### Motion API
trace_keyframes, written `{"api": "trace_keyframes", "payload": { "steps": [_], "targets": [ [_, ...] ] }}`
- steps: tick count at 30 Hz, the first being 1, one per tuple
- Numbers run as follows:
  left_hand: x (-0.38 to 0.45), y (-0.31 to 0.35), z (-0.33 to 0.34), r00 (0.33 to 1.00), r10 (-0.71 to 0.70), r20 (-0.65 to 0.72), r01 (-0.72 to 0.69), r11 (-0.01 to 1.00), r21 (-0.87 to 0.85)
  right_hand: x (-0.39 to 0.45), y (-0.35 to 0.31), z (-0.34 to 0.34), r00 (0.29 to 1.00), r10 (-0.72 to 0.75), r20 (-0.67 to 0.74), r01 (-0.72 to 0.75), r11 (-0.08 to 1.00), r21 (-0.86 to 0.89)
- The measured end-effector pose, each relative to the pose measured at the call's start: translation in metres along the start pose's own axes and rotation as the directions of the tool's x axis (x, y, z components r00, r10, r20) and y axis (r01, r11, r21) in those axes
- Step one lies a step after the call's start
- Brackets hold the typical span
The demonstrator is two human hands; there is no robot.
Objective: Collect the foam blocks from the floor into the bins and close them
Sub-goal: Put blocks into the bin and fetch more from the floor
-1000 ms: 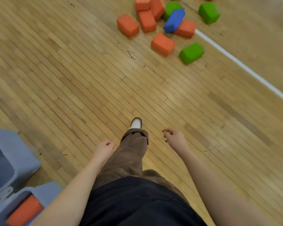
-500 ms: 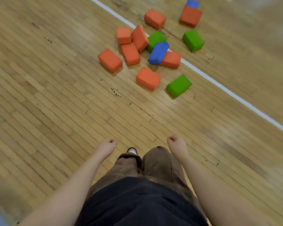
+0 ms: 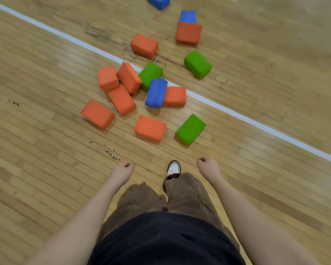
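Note:
Foam blocks lie scattered on the wooden floor ahead of me. Nearest are an orange block (image 3: pixel 150 127) and a green block (image 3: pixel 190 129), with another orange block (image 3: pixel 97 114) to the left. Behind them sits a cluster of several orange blocks, a green block (image 3: pixel 150 73) and a blue block (image 3: pixel 156 92) leaning over an orange one (image 3: pixel 175 96). More blocks lie farther off: orange (image 3: pixel 144 45), green (image 3: pixel 197 64), orange (image 3: pixel 188 32) and blue (image 3: pixel 188 16). My left hand (image 3: pixel 122 170) and my right hand (image 3: pixel 208 167) hang loosely curled, holding nothing, short of the blocks. No bin is in view.
A white painted line (image 3: pixel 256 124) crosses the floor diagonally under the cluster. My shoe (image 3: pixel 173 167) steps forward between my hands. Another blue block (image 3: pixel 158 1) lies at the top edge. Bare floor stretches left and right.
I have walked toward the blocks, so they appear closer and lower in view. The grey bins at the lower left have dropped out of sight. Both hands stay loosely curled and hold nothing.

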State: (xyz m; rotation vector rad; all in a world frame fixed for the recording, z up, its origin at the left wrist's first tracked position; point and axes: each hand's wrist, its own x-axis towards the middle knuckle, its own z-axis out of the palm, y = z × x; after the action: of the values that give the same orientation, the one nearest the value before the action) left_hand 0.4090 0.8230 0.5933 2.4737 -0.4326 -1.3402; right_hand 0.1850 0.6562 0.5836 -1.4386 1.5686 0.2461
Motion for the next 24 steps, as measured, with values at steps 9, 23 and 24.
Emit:
{"api": "trace_keyframes", "payload": {
  "steps": [9,23,24],
  "targets": [
    [0.090,0.098,-0.049,0.973,0.209,-0.101,-0.199,0.975,0.103,0.101,-0.162,-0.018,0.950,-0.288,0.121,0.308,0.931,-0.198],
    [0.398,0.111,-0.019,0.931,0.364,0.004,-0.346,0.883,0.318,0.361,-0.198,0.100,0.947,-0.302,0.113,0.319,0.928,-0.195],
    [0.421,0.102,-0.007,0.930,0.367,0.003,-0.345,0.873,0.343,0.384,-0.188,0.114,0.944,-0.305,0.128,0.326,0.922,-0.208]
  ]
}}
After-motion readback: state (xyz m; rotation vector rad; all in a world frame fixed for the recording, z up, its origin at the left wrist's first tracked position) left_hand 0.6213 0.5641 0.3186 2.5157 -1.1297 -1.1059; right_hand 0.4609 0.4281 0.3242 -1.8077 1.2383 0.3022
